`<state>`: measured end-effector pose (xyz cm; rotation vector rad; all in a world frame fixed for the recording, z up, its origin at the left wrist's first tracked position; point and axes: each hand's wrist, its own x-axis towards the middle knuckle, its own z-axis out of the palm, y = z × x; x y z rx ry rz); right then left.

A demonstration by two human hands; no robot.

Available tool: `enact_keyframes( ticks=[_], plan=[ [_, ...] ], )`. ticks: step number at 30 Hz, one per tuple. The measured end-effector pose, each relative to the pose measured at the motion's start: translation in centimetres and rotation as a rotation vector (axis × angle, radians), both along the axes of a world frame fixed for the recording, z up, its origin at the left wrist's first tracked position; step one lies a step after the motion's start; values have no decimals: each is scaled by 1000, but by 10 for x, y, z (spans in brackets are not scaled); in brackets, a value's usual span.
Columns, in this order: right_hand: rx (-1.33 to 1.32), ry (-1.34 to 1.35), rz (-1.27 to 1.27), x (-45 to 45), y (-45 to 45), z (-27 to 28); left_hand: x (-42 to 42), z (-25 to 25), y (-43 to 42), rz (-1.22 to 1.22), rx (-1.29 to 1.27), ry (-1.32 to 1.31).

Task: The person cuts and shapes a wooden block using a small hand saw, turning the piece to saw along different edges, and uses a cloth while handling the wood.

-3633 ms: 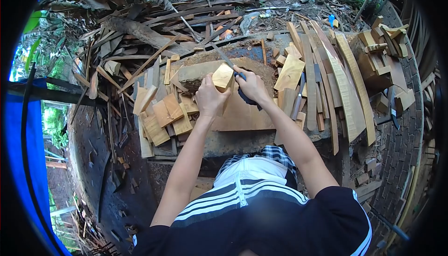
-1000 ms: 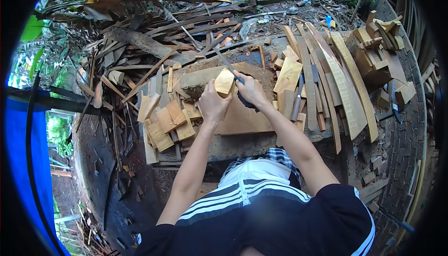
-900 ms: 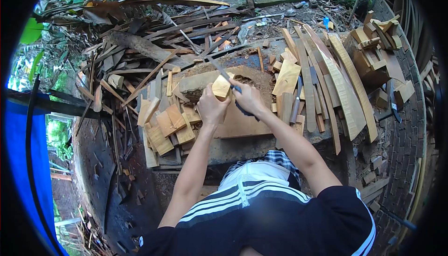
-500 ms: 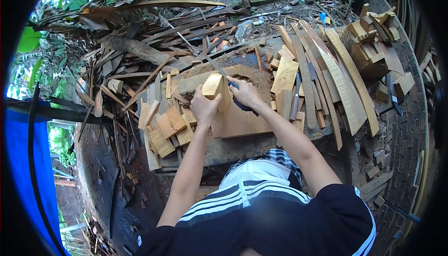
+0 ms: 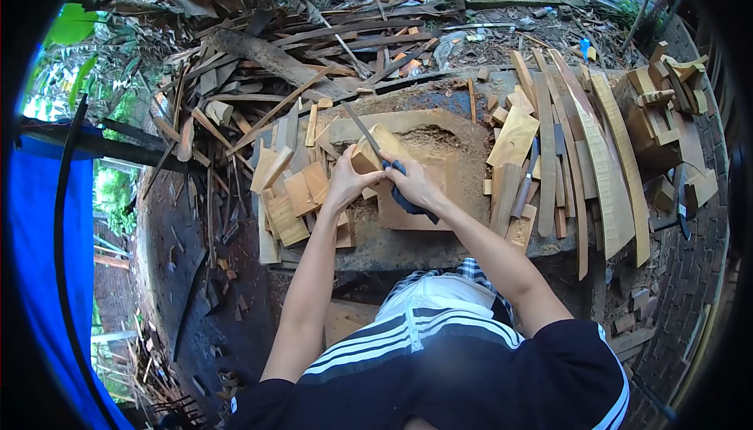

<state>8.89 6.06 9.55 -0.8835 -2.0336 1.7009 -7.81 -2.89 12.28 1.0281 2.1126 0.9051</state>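
My left hand (image 5: 348,181) is closed around the near left side of a pale wood block (image 5: 381,146), which rests tilted over a larger board (image 5: 423,209). A long blade (image 5: 360,125) lies along the block's left part, pointing up and left. Its dark handle is in my right hand (image 5: 415,183), whose fingers are wrapped round it. Dark cloth (image 5: 411,205) hangs under my right palm. The fingertips of both hands nearly meet at the block's near edge. Wood shavings (image 5: 439,138) lie in a hollow beyond the block.
Small wood blocks (image 5: 307,189) are piled left of my hands. To the right lie a flat yellowish board (image 5: 514,136), a dark-handled knife (image 5: 526,187) and long curved strips (image 5: 621,165). A hammer (image 5: 682,209) is at the far right. Scrap wood (image 5: 267,57) is heaped behind.
The block has turned, showing a broader top face, and the blade now lies across its left part. My left hand has shifted toward my right one. The whole view has moved slightly.
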Motion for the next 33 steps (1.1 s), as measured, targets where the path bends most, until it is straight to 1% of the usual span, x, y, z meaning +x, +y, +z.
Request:
enact_keyframes(
  ticks=[1,3,4,5,6,7,8,9,11,12,13,15,16,17,18,19,20,22,23,24,25,26,27,29,30,31,33],
  plan=[
    [71,95,-15,6,-12,0,-3,-3,-4,15,-1,-1],
    [30,78,24,14,-18,3,-7,-13,-10,-17,22,95],
    [12,56,27,11,-13,2,-7,-19,-11,-40,57,161],
    [-4,32,29,4,-1,0,-8,-24,-13,-31,52,156],
    [-55,2,27,-6,13,-6,-5,-22,-13,-47,60,209],
    [-118,-75,49,-16,26,-4,3,-8,-8,-66,70,265],
    [-50,-80,43,-24,28,-9,11,7,-4,14,54,39],
    [19,-85,35,-30,30,-9,13,17,-2,14,59,42],
    [155,-94,-50,-25,16,-12,15,26,-2,6,-28,-162],
    [129,-66,-80,-18,9,-13,11,10,-8,-64,47,127],
    [134,-61,-71,-11,6,-8,17,14,-8,-85,-30,272],
    [117,-39,-57,5,-1,-4,24,11,-7,2,-9,233],
    [138,-73,-85,2,5,-9,32,11,-9,6,-17,220],
    [142,-80,-80,-4,18,-16,38,14,-7,-33,-8,284],
    [84,-154,-165,-12,35,-23,41,17,-3,-71,4,358],
    [22,-222,-250,-21,50,-32,45,11,-4,-122,62,373],
    [41,-222,-191,-25,66,-50,52,13,-2,-121,68,387],
    [107,-271,-135,-11,75,-51,55,20,3,-144,85,398],
    [117,-278,-144,-2,77,-57,51,23,3,-227,85,385],
    [31,-179,-171,7,79,-72,51,23,1,-300,84,369],
    [-55,-74,-188,14,79,-74,54,24,2,-288,91,365],
    [-65,-36,-269,22,78,-78,55,25,1,-307,122,344],
    [-66,-39,-263,27,74,-67,56,25,0,-334,151,323],
    [-63,122,-458,41,65,-38,61,20,-2,-351,102,337],
    [2,94,-429,45,59,-23,68,19,-3,-277,177,321],
    [65,86,-348,49,53,-11,72,18,-1,-203,254,306],
    [163,-136,-216,51,47,-5,72,6,2,-194,268,275]
  ],
)
